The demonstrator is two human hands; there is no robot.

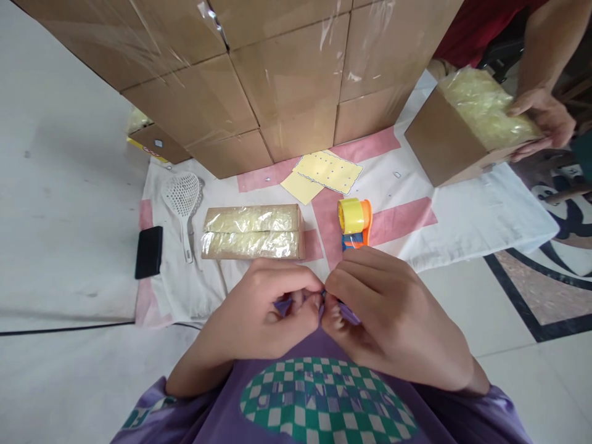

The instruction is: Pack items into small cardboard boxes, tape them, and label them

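Observation:
My left hand (259,314) and my right hand (383,308) meet close to my chest, fingers curled and pinched together on a small fold of my purple shirt (324,401). Just beyond them on the white and pink cloth (462,216) lie an open cardboard box (253,232) with a clear plastic bag of pale yellow stuff in it, and a yellow and orange tape dispenser (354,222). Two pale yellow sheets (324,172) lie further off.
A wall of taped cardboard cartons (277,80) stands behind the cloth. A white slotted scoop (182,200) and a black block (148,251) lie at the left. At the upper right another person's hand (543,117) holds a filled cardboard box (467,129).

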